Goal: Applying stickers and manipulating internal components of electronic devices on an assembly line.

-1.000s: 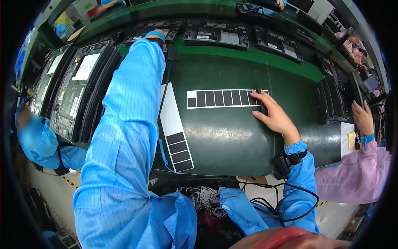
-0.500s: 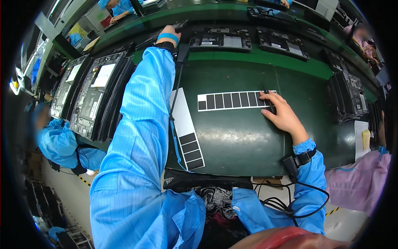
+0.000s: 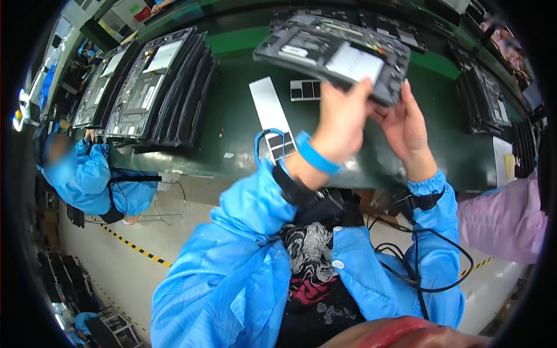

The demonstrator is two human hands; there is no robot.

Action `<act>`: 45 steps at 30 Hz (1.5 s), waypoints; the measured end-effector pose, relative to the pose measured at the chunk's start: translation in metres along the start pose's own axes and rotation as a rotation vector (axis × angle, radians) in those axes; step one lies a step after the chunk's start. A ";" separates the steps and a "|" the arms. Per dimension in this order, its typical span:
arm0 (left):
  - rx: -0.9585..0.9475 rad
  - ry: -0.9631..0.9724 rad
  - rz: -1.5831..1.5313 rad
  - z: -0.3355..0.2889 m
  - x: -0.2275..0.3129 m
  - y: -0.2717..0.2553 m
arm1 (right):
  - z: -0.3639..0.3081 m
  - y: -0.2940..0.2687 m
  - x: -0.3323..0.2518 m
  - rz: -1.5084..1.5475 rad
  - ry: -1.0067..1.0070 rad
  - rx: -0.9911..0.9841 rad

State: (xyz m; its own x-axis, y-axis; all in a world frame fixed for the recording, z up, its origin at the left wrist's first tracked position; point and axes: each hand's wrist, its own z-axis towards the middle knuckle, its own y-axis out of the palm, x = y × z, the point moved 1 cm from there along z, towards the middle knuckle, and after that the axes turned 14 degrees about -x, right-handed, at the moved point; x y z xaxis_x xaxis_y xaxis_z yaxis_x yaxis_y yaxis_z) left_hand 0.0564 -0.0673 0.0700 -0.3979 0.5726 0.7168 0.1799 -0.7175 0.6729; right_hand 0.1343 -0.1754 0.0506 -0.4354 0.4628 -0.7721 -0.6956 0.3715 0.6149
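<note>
A flat, opened black electronic device (image 3: 301, 49), its circuit boards and a pale rectangular panel showing, is held up over the bench and tilted. My left hand (image 3: 342, 122), with a blue wrist band, is closed on its near edge; motion blurs the hand. Beside it my right hand (image 3: 406, 124) is at the near right corner, some of its fingers hidden beneath the device. Below lie a white strip with black rectangles (image 3: 304, 90), mostly covered by the hands and device, and a second white strip (image 3: 266, 95) with black rectangles at its near end.
Stacks of similar devices stand at the left (image 3: 151, 87) and right (image 3: 484, 107) of the green bench (image 3: 220, 133). More devices (image 3: 397, 35) lie along the back. A coiled blue cord (image 3: 257, 148) hangs by my left wrist. A co-worker (image 3: 87, 180) is at far left.
My left hand has come back from the far side with a device in it. My right hand has left the strip and taken the device's edge; the dark slim tool it held is not visible now.
</note>
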 end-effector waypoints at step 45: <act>-0.712 -0.279 1.983 0.027 0.058 -0.175 | 0.100 0.009 0.042 -0.746 0.269 0.039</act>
State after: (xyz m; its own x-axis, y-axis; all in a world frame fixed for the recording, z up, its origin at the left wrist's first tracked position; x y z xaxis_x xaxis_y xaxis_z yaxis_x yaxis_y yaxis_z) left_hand 0.0262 0.1020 -0.0010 -0.0329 -0.9658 0.2571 -0.2259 -0.2434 -0.9432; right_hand 0.1665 -0.0723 0.0402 0.0111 -0.1282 -0.9917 -0.8395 0.5376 -0.0789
